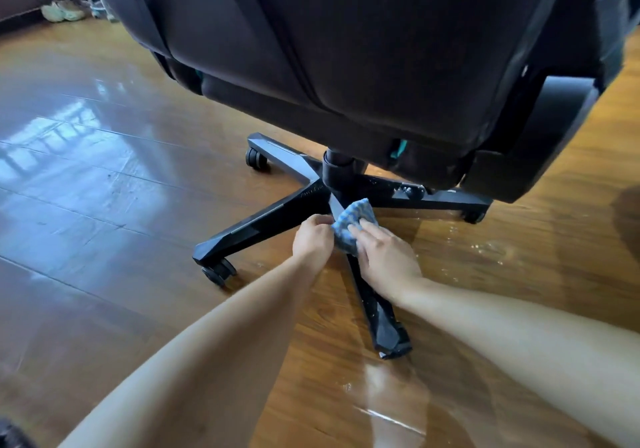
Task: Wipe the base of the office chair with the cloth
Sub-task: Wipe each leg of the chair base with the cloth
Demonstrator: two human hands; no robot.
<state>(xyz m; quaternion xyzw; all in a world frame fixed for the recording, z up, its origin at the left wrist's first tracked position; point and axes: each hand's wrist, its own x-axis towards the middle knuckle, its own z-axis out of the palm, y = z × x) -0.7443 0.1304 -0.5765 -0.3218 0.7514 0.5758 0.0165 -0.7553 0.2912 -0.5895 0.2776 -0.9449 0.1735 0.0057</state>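
One office chair (363, 49) fills the upper part of the view, seen from behind, its dark backrest hanging over a black star base (277, 210). Four spokes of that base show: one runs away from the fingers to the far left, one to the near left, one to the right, and one toward the camera, passing beneath both hands. Three casters can be made out, one under the far-left spoke (256, 159), one under the near-left spoke (219, 272), and one partly hidden under the right spoke (473, 216); the tip of the nearest spoke hides whatever is under it. The central column (337, 173) rises just beyond the fingertips.

One cloth (351, 220), blue and white checked, is bunched on the nearest spoke close to the hub, held between the two hands. The left hand (313, 236) is curled, its fingers (322, 220) pinching the cloth's left edge. The right hand (388, 257) lies flatter, its fingers (367, 231) spread over the cloth's right side and pressing it against the spoke. Both bare forearms reach in from the bottom of the frame.

The wooden floor (104, 187) is glossy, and pale specks (485, 246) lie scattered to the right of the fingers. One pair of light shoes (64, 11) sits far off at the upper left.
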